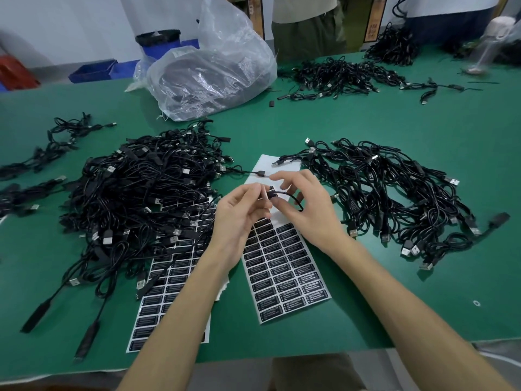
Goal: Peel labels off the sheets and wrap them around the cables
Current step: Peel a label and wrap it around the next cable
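Observation:
Above the label sheets, my left hand (239, 213) and my right hand (303, 206) meet on one black cable (284, 195). Both pinch it near its small black block, and a loop of the cable curves out under my right fingers. Whether a label is on it I cannot tell. A sheet of black labels (284, 272) lies under my hands, its top part bare white backing. A second sheet (166, 300) lies to its left, partly under my left forearm and under cables.
A big heap of black USB cables (146, 198) lies left of my hands, another heap (394, 193) right. More cables (338, 77) and a clear plastic bag (214, 69) sit at the back of the green table (423, 292). People stand beyond the far edge.

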`<state>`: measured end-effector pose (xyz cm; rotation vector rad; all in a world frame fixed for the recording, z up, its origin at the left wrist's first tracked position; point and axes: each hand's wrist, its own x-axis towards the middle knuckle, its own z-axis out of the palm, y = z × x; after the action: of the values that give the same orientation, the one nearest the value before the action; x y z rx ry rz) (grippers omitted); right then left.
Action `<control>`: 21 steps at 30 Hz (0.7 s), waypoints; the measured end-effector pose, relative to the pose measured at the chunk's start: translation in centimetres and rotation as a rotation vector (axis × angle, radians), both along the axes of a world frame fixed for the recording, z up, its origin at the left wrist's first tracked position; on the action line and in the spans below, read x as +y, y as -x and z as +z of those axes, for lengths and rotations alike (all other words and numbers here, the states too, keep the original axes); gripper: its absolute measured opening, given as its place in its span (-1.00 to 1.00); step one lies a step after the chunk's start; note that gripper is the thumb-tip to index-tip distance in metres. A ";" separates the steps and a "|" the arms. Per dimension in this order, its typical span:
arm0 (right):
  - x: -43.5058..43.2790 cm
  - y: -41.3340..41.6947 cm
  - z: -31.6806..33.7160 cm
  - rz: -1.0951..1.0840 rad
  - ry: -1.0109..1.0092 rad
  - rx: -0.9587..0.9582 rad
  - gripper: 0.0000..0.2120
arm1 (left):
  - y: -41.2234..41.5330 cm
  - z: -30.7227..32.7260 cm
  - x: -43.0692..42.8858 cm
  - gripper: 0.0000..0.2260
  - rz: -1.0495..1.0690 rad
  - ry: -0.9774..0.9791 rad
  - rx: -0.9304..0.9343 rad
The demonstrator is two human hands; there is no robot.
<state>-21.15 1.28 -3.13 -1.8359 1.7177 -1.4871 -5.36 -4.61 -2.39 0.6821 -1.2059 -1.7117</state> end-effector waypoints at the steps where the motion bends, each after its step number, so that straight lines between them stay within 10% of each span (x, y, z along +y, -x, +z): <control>1: 0.1 -0.1 0.0 0.002 0.019 0.033 -0.65 | 0.0 0.0 0.0 -0.85 0.003 -0.001 -0.003; 15: 0.1 -0.6 0.5 -0.005 0.034 0.042 -0.91 | 0.3 -0.3 0.0 -0.83 -0.042 -0.012 -0.045; 21: 0.4 -0.4 1.6 -0.035 -0.033 -0.409 -0.94 | 0.2 0.0 0.2 -0.74 -0.033 -0.035 0.070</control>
<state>-20.73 1.63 -1.53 -1.3680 1.5676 -1.6922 -5.55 -4.46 -2.41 0.6217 -1.1469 -1.7730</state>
